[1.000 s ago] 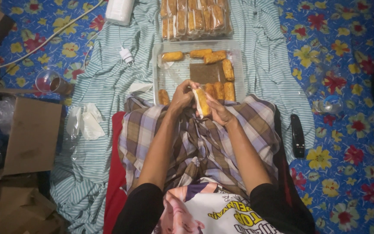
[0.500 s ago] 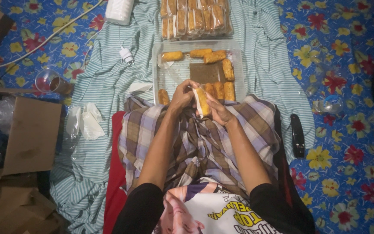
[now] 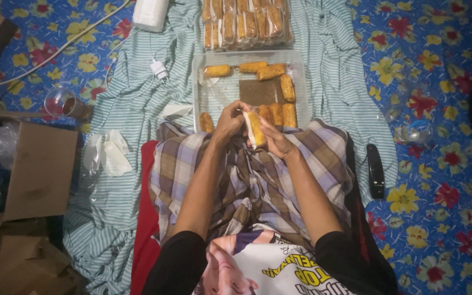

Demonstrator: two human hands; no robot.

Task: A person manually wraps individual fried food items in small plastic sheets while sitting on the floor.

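Golden-brown and stick-shaped, the fried roll (image 3: 256,129) stands nearly upright between both hands, its long axis running away from the person toward the clear plastic tray (image 3: 203,90) just beyond the knees. It seems partly sheathed in a thin clear wrapper, though the film is hard to make out. The left hand (image 3: 229,123) has a narrow grip on the roll's upper left side, fingertips pinched at its top end; the right hand (image 3: 275,141) cups it from below and from the right, fingers closed round the lower half. Both hands touch it, and neither is clearly nearer the tray than the other. In the tray, loose rolls (image 3: 288,101) lie along the far and right edges around a brown card (image 3: 258,92), and past it sits a packed batch of wrapped rolls (image 3: 244,24). All of this rests on a green-striped cloth (image 3: 137,109) spread over a blue flowered floor mat (image 3: 443,109); the person sits on the floor with a plaid sarong (image 3: 323,153) across the lap. To the left are crumpled wrappers (image 3: 107,155), a glass (image 3: 61,102), a white charger (image 3: 159,70) and cardboard boxes (image 3: 34,175); to the right, a black remote (image 3: 376,170).
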